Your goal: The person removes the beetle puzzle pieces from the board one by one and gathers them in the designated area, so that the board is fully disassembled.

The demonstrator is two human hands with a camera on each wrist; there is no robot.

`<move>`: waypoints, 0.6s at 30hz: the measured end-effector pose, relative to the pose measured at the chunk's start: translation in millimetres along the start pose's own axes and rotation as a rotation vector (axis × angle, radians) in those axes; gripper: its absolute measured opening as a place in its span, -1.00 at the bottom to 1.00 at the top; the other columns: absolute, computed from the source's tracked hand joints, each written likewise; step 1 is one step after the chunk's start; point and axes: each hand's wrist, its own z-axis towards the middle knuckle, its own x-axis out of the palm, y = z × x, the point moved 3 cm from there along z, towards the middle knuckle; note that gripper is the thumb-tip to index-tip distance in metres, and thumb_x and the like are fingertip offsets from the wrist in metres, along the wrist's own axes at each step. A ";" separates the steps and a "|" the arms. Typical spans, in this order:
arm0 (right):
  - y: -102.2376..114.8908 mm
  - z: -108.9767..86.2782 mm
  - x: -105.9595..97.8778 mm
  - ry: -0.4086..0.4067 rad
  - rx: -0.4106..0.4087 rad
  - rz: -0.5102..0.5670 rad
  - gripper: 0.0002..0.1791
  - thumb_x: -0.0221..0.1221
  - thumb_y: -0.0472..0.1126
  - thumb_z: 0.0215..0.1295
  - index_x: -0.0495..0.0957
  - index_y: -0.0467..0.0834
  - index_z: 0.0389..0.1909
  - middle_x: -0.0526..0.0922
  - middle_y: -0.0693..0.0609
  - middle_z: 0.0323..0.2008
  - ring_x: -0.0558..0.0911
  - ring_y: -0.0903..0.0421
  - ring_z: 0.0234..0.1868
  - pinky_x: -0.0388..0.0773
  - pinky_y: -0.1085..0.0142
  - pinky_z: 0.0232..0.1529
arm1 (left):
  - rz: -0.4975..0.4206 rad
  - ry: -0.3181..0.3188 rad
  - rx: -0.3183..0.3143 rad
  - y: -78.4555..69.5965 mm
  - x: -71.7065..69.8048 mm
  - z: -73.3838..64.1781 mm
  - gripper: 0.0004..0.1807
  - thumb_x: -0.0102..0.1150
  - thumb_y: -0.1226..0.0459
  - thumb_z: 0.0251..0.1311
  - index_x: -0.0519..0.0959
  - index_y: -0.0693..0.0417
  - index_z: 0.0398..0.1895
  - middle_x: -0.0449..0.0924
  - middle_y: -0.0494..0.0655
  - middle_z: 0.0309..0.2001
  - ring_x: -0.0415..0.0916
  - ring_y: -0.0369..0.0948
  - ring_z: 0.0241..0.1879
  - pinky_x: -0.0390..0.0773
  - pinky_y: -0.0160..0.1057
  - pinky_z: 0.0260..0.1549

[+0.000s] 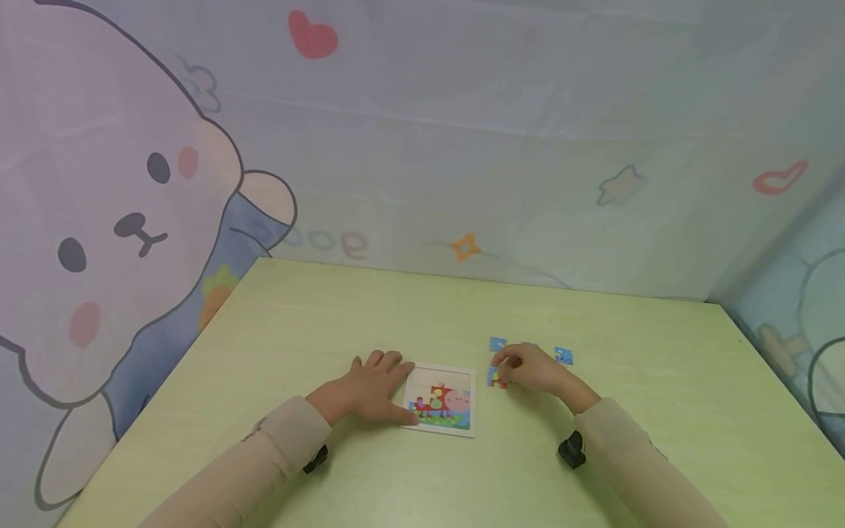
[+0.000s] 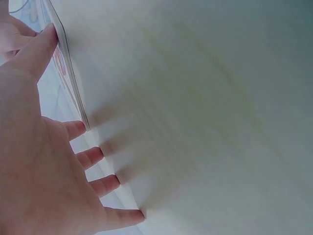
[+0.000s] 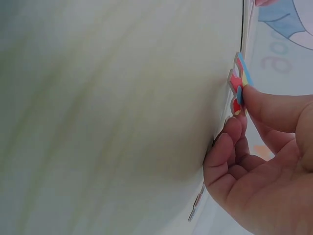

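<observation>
A square jigsaw tray (image 1: 439,433) with a pale rim lies on the table, its lower part filled with a colourful picture and its upper part bare. My left hand (image 1: 372,389) is spread at the tray's left side, with the thumb on the lower left corner and the index finger by the upper left one. In the left wrist view, the thumb (image 2: 41,51) touches the tray's edge. Just right of the tray, my right hand (image 1: 538,370) pinches a red, yellow and blue jigsaw piece (image 3: 236,81) between thumb and fingers, tilted up from the table.
Beyond the right hand lie several blue jigsaw pieces, one at the left (image 1: 498,343) and another at the right (image 1: 564,356); one between them is partly hidden. A printed cloth (image 1: 462,147) hangs behind the table's far edge.
</observation>
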 end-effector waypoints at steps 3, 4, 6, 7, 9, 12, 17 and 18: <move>-3.1 3.0 1.6 -0.003 0.047 -0.009 -0.78 0.06 -0.40 0.28 0.58 -0.29 -0.10 0.63 0.02 -0.49 0.39 0.14 -0.44 0.31 0.30 -0.37 | 0.001 0.001 -0.001 0.5 1.2 1.2 0.02 0.17 -0.33 0.03 0.16 0.01 0.46 0.08 0.07 0.43 0.01 0.10 0.39 0.05 0.35 0.24; -3.5 3.6 1.9 -0.004 0.051 -0.021 -0.78 0.06 -0.40 0.28 0.58 -0.29 -0.10 0.62 0.01 -0.49 0.39 0.14 -0.44 0.31 0.31 -0.37 | 0.001 0.000 0.000 0.6 1.4 1.6 0.02 0.18 -0.33 0.03 0.16 0.01 0.46 0.08 0.07 0.43 0.01 0.11 0.39 0.05 0.35 0.24; -4.0 4.5 2.3 -0.009 0.059 -0.041 -0.79 0.08 -0.40 0.29 0.59 -0.29 -0.10 0.61 0.01 -0.48 0.38 0.14 -0.43 0.31 0.30 -0.37 | 0.002 -0.002 0.000 1.0 1.9 2.2 0.02 0.18 -0.33 0.03 0.17 0.01 0.46 0.08 0.07 0.43 0.01 0.10 0.39 0.05 0.35 0.24; -3.8 4.6 2.3 -0.012 0.057 -0.053 -0.79 0.08 -0.39 0.29 0.59 -0.29 -0.10 0.60 0.01 -0.48 0.38 0.14 -0.43 0.32 0.31 -0.37 | 0.003 -0.002 0.000 1.2 2.2 2.4 0.02 0.18 -0.33 0.02 0.17 0.01 0.46 0.08 0.07 0.43 0.01 0.10 0.39 0.05 0.35 0.24; -3.5 4.6 2.4 -0.016 0.049 -0.074 -0.79 0.10 -0.38 0.28 0.60 -0.29 -0.11 0.60 0.02 -0.47 0.38 0.15 -0.43 0.33 0.30 -0.37 | 0.005 -0.003 -0.001 1.5 2.7 2.8 0.02 0.18 -0.33 0.02 0.17 0.01 0.46 0.09 0.07 0.42 0.02 0.10 0.39 0.06 0.36 0.23; -3.7 4.7 3.0 -0.018 0.045 -0.092 -0.79 0.10 -0.38 0.28 0.61 -0.28 -0.11 0.61 0.03 -0.46 0.40 0.15 -0.41 0.35 0.30 -0.33 | 0.004 -0.002 -0.003 1.6 3.1 2.6 0.02 0.19 -0.33 0.02 0.17 0.01 0.46 0.09 0.07 0.42 0.02 0.11 0.39 0.06 0.36 0.23; -5.6 7.2 3.3 -0.006 0.037 -0.096 -0.78 0.08 -0.39 0.29 0.60 -0.31 -0.10 0.64 0.02 -0.48 0.44 0.15 -0.39 0.37 0.30 -0.30 | -0.001 -0.003 -0.001 1.7 2.5 2.5 0.02 0.19 -0.32 0.02 0.17 0.01 0.46 0.09 0.07 0.42 0.02 0.11 0.39 0.06 0.36 0.23; -5.9 7.6 3.3 -0.003 0.038 -0.095 -0.78 0.08 -0.39 0.29 0.60 -0.31 -0.10 0.64 0.03 -0.48 0.44 0.15 -0.39 0.37 0.30 -0.30 | -0.002 -0.002 -0.001 1.6 2.3 2.4 0.02 0.19 -0.32 0.02 0.17 0.01 0.46 0.09 0.07 0.42 0.02 0.11 0.39 0.06 0.36 0.23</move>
